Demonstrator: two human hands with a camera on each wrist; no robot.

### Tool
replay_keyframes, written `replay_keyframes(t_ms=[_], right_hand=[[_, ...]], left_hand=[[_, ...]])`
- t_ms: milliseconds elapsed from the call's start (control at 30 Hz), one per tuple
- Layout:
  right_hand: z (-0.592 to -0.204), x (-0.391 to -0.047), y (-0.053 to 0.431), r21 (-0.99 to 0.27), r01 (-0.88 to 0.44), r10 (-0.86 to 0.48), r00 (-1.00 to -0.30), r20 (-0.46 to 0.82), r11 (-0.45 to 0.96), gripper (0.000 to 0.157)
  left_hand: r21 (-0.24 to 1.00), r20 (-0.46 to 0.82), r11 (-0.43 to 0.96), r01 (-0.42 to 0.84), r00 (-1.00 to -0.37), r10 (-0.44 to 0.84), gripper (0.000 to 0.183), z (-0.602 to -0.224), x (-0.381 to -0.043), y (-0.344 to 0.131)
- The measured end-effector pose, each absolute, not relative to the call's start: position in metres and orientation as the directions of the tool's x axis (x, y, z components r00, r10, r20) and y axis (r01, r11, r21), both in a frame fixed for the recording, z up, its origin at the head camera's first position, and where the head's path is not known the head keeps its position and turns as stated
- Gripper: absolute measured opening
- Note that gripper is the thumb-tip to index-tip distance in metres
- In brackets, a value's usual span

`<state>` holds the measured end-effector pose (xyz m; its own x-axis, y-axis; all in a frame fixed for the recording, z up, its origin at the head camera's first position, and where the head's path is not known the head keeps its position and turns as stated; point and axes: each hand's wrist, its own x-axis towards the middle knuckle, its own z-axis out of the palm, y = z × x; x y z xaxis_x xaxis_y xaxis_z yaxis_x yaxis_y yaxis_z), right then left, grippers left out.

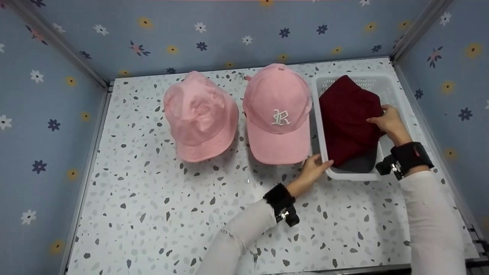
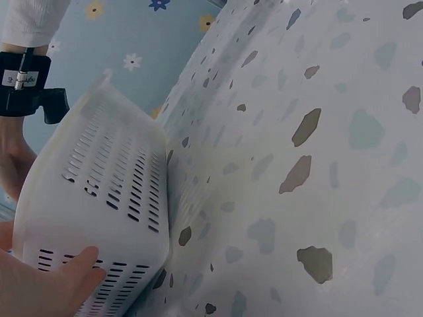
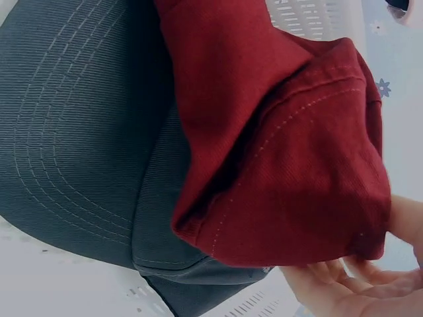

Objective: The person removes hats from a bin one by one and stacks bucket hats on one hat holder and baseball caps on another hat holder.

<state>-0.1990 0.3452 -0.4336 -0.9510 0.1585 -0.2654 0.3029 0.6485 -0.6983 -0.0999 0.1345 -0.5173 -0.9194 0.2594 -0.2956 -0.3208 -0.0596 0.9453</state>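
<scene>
A dark red cloth hat lies folded in a white plastic basket at the right of the table. Under the hat is a dark grey cap; its stitched brim fills the left of the right wrist view. My right hand pinches the red hat's edge, thumb on top and fingers beneath. With my left hand I grip the basket's front left corner, thumb over the rim and fingers along the slotted outer wall.
Left of the basket sits a pink baseball cap with a white letter R. Farther left is a pink bucket hat. Flower-patterned panels enclose the speckled white table at the back and sides.
</scene>
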Motion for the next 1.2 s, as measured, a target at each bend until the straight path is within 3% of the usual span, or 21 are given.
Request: replay_keyframes(t_ms=[167, 333, 533, 933, 1200], right_hand=[[-0.434, -0.196, 0.346, -0.76, 0.257, 0.191, -0.965, -0.177, 0.596, 0.042], [-0.43, -0.193, 0.343, -0.825, 0.224, 0.189, -0.971, -0.145, 0.518, 0.039], [-0.422, -0.188, 0.336, -0.885, 0.158, 0.216, -0.974, -0.068, 0.437, 0.011], [-0.402, -0.178, 0.326, -0.886, 0.088, 0.243, -0.97, 0.028, 0.455, 0.02], [-0.387, -0.174, 0.321, -0.925, 0.056, 0.298, -0.953, 0.064, 0.376, 0.028]], left_hand=[[0.948, -0.281, -0.071, -0.311, -0.919, 0.278, 0.033, -0.519, -0.101, 0.135], [0.943, -0.287, -0.083, -0.323, -0.914, 0.286, 0.035, -0.518, -0.1, 0.134], [0.934, -0.296, -0.112, -0.338, -0.911, 0.286, 0.034, -0.518, -0.099, 0.134], [0.935, -0.317, -0.075, -0.347, -0.911, 0.262, 0.034, -0.521, -0.099, 0.134], [0.915, -0.353, -0.113, -0.388, -0.903, 0.246, 0.036, -0.519, -0.099, 0.135]])
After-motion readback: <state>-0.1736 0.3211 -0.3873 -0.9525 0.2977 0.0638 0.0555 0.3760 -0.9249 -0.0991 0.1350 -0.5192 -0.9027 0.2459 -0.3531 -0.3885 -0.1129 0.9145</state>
